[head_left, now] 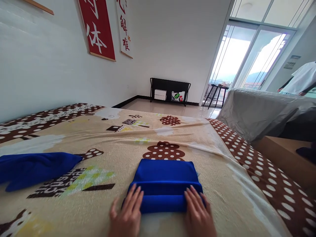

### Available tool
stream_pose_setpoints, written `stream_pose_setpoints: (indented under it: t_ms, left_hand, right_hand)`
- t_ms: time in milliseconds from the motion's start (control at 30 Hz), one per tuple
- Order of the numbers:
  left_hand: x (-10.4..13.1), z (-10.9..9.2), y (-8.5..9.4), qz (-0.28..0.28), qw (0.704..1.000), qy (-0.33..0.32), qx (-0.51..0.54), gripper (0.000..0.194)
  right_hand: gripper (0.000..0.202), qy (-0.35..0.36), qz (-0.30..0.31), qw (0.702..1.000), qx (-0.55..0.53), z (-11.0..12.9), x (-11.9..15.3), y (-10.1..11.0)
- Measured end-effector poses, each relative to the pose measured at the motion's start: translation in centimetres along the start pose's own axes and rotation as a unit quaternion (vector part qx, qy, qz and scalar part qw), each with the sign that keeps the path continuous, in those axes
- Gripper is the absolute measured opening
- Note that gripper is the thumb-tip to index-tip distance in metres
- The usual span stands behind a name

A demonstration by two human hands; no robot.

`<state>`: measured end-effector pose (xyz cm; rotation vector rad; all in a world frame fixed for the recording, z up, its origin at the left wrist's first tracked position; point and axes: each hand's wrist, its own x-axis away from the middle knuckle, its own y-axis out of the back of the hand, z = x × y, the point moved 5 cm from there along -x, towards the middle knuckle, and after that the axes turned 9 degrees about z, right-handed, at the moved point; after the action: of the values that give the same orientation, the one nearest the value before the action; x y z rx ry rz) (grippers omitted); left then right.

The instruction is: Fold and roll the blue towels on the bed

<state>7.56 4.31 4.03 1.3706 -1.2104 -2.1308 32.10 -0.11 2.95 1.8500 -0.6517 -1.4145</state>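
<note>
A folded blue cloth (pixel 165 171) lies in front of me on a patterned blanket (pixel 118 144), with crosswise folds along its near part. My left hand (pixel 128 210) rests on the cloth's near left corner, fingers stretched forward and the thumb apart. On the near right corner lies my right hand (pixel 199 210), its fingers also stretched out and pressing flat. Neither hand grips the cloth. Farther left, apart from both hands, lies a second blue cloth (pixel 39 168), loose and rumpled.
A cardboard box (pixel 283 158) and furniture under a grey cover (pixel 247 112) stand beyond the blanket's right edge. At the back are a low black rack (pixel 170 86) and a dark stool (pixel 217 93). A person in a white top (pixel 301 79) is at the far right.
</note>
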Motion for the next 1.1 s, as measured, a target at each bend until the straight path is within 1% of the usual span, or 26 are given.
stream_pose_setpoints:
  t_ms: [67,100,133,167,200,267,300,367,433,467,533,567,633,700,767,800,867,933,1000,1067,1100]
  left_hand:
    - [-1.5,-3.4,-0.4,0.013,0.996,-0.087,0.02,0.052]
    - [-2.0,-4.4,-0.8,0.024,0.992,-0.118,0.033,0.052]
    - [-2.4,-4.7,-1.2,0.038,0.99,-0.127,0.044,0.05]
    - [-2.5,-4.3,-1.7,0.056,0.991,-0.112,0.051,0.047]
    - [-2.4,-3.3,-2.1,0.075,0.992,-0.083,0.055,0.047]
    - [-1.6,-0.5,-2.7,0.108,0.992,-0.031,0.053,0.051]
    - [-1.2,0.8,-2.7,0.112,0.992,-0.021,0.049,0.052]
    - [-0.4,2.4,-2.1,0.088,0.995,-0.031,0.037,0.048]
    - [0.1,3.1,-1.2,0.047,0.998,-0.038,0.023,0.044]
    - [0.4,3.3,-0.8,0.03,0.999,-0.031,0.014,0.043]
    - [1.0,3.4,-0.2,0.018,0.999,-0.029,0.004,0.041]
    - [1.4,3.4,-0.1,0.02,0.999,-0.04,0.007,0.041]
    - [2.2,3.5,-0.1,0.044,0.996,-0.068,0.027,0.045]
    - [2.6,3.7,-0.4,0.074,0.994,-0.068,0.047,0.056]
    - [2.4,4.0,-0.7,0.083,0.993,-0.05,0.061,0.062]
    - [2.1,4.1,-0.8,0.081,0.994,-0.04,0.069,0.06]
    - [1.3,4.4,-1.1,0.083,0.993,-0.018,0.086,0.052]
    - [0.7,4.8,-1.5,0.105,0.989,0.002,0.103,0.045]
    - [0.4,4.9,-1.9,0.13,0.985,0.007,0.109,0.041]
    - [0.0,4.3,-1.9,0.137,0.987,0.016,0.085,0.041]
    - [-0.4,3.6,-1.8,0.13,0.989,0.026,0.064,0.041]
  right_hand:
    - [0.04,0.029,0.009,0.998,-0.052,3.1,-1.8,-0.6]
    - [0.039,0.033,0.02,0.997,-0.07,4.1,-2.4,-1.1]
    - [0.038,0.026,0.034,0.996,-0.076,4.4,-2.8,-1.5]
    - [0.039,0.005,0.054,0.996,-0.072,4.0,-2.7,-2.0]
    - [0.041,-0.022,0.074,0.995,-0.061,2.9,-2.4,-2.3]
    - [0.047,-0.061,0.106,0.992,-0.032,-0.1,-0.9,-2.6]
    - [0.049,-0.063,0.112,0.991,-0.019,-1.7,-0.1,-2.6]
    - [0.052,-0.034,0.106,0.994,-0.001,-4.1,1.3,-2.0]
    - [0.052,-0.003,0.083,0.996,0.013,-5.4,2.4,-1.1]
    - [0.051,0.0,0.07,0.997,0.018,-5.8,2.8,-0.7]
    - [0.046,0.015,0.046,0.999,0.02,-6.2,3.6,-0.1]
    - [0.043,0.03,0.038,0.999,0.018,-6.2,3.9,0.1]
    - [0.042,0.062,0.036,0.997,0.012,-6.1,4.4,0.2]
    - [0.047,0.069,0.047,0.997,0.005,-6.1,4.3,0.1]
    - [0.049,0.048,0.06,0.997,-0.01,-6.1,3.6,0.1]
    - [0.048,0.034,0.068,0.997,-0.022,-6.2,3.1,0.1]
    - [0.043,-0.003,0.089,0.995,-0.055,-6.4,2.1,0.1]
    - [0.04,-0.044,0.117,0.988,-0.088,-6.9,1.4,0.1]
    - [0.036,-0.062,0.14,0.983,-0.105,-7.0,1.1,-0.2]
    - [0.032,-0.067,0.127,0.986,-0.083,-6.4,0.9,-0.4]
    - [0.032,-0.076,0.105,0.99,-0.06,-5.8,0.7,-0.4]
